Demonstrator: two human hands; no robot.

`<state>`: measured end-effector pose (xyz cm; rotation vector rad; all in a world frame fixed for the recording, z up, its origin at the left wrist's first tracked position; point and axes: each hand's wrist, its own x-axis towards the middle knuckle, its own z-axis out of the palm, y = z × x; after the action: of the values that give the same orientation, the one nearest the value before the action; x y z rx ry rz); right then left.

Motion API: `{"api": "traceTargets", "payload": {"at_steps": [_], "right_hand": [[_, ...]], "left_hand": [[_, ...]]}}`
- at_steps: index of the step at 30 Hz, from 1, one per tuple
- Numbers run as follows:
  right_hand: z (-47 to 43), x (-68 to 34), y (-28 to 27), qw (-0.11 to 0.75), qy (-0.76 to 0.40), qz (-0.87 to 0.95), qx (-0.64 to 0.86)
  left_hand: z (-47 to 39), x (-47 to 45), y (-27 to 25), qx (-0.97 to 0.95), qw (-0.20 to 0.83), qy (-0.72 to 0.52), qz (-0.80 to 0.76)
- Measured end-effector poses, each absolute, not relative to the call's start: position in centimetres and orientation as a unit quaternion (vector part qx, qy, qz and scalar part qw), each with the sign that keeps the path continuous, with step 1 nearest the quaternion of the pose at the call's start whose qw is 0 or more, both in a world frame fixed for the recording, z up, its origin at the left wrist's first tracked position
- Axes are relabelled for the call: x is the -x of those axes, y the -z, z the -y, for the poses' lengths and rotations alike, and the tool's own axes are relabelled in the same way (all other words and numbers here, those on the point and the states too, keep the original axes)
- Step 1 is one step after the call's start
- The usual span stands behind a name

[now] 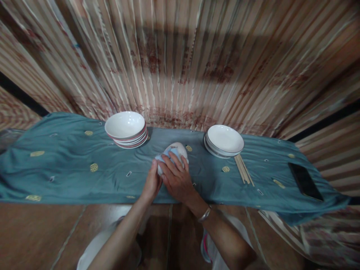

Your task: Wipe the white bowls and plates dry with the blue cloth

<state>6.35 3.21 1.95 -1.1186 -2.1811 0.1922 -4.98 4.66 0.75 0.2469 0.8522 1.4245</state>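
Note:
At the middle of the table's near side, my left hand (152,181) is closed on the near-left edge of a small white dish (181,147). Across the dish lies my right hand (177,180), its fingers bent over a light blue cloth (172,152) pressed to the surface. Hands and cloth cover most of the dish, so I cannot tell whether it is a bowl or a plate. A stack of white bowls with red rims (125,126) stands beyond to the left. To the right is a stack of white plates with dark rims (225,139).
Several wooden chopsticks (243,169) lie just in front of the plates. A black phone (305,181) rests near the right end of the table. The table wears a green cloth (70,157) with yellow prints. A striped curtain (174,56) hangs behind it.

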Motion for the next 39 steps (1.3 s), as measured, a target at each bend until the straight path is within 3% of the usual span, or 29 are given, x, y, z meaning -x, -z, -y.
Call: {"api": "traceTargets", "payload": {"at_steps": [18,39], "right_hand": [[-4.6,-7.9,-3.7,0.352,-0.014,0.814,0.462],[-6.6,-10.0,-2.5,0.431,-0.172,0.744,0.481]], "left_hand": [[-4.9,5.1,0.6,-0.197,0.659,-0.615,-0.386],[-4.8,4.8,-0.4,-0.203,0.660,-0.607,-0.393]]}}
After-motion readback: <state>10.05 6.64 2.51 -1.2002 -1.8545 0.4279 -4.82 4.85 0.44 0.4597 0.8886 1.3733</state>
